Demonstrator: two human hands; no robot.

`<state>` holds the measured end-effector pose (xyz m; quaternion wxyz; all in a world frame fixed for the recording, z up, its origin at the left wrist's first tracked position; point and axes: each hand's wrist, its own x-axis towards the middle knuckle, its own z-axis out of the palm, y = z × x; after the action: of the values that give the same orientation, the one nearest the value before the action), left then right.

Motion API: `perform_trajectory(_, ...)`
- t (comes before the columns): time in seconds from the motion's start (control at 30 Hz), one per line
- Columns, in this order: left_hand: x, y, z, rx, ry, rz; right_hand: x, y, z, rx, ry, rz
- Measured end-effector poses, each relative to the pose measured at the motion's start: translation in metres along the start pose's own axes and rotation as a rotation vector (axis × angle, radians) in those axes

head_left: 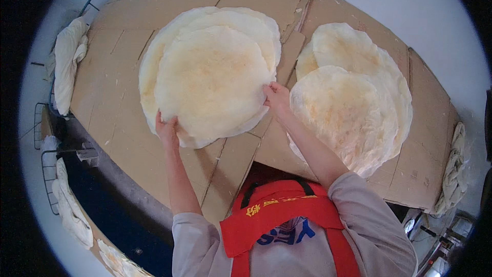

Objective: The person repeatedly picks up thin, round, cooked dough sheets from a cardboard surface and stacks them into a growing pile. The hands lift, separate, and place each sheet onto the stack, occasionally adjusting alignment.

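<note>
Thin round flatbreads lie in an overlapping stack on a cardboard-covered table. My left hand (168,127) pinches the near left edge of the top flatbread (212,79). At its right edge, the fingers of my right hand (277,95) are closed on the rim. Under it, other large pale flatbreads (148,74) show at the left and far sides. To the right of my right forearm lies a second pile of flatbreads (341,115), browned in patches, which neither hand touches.
Cardboard sheets (110,79) with seams and crumbs cover the table. Bundled pale cloth (68,61) hangs at the far left, another cloth (453,169) at the right end. More flatbread (115,257) shows at the lower left. A white wall (405,0) stands behind.
</note>
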<state>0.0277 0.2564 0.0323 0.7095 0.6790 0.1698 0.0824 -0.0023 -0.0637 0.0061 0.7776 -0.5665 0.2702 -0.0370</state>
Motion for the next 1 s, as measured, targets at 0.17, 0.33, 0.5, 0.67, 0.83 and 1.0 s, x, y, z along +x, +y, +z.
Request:
perform_trajectory(0.17,0.0,0.008,0.006,0.232,-0.035,-0.075,0.004,0.01,-0.012,-0.427,0.031,-0.102)
perform_trajectory(0.33,-0.027,0.062,0.043,1.188,0.116,0.298,0.002,-0.006,-0.017,-0.223,-0.085,0.174)
perform_trajectory(0.5,-0.058,0.06,0.089,1.436,-0.293,0.851,-0.03,-0.066,-0.109,-0.651,-0.107,-0.237)
perform_trajectory(0.67,-0.041,0.048,0.103,1.315,-0.651,0.565,-0.059,-0.099,-0.279,-1.155,0.536,-0.458)
perform_trajectory(0.83,-0.11,0.04,0.235,0.855,-0.99,0.683,-0.066,-0.099,-0.316,-1.358,0.672,-0.286)
perform_trajectory(1.0,-0.14,0.02,0.332,0.796,-1.083,0.681,-0.078,-0.114,-0.32,-1.07,0.522,-0.214)
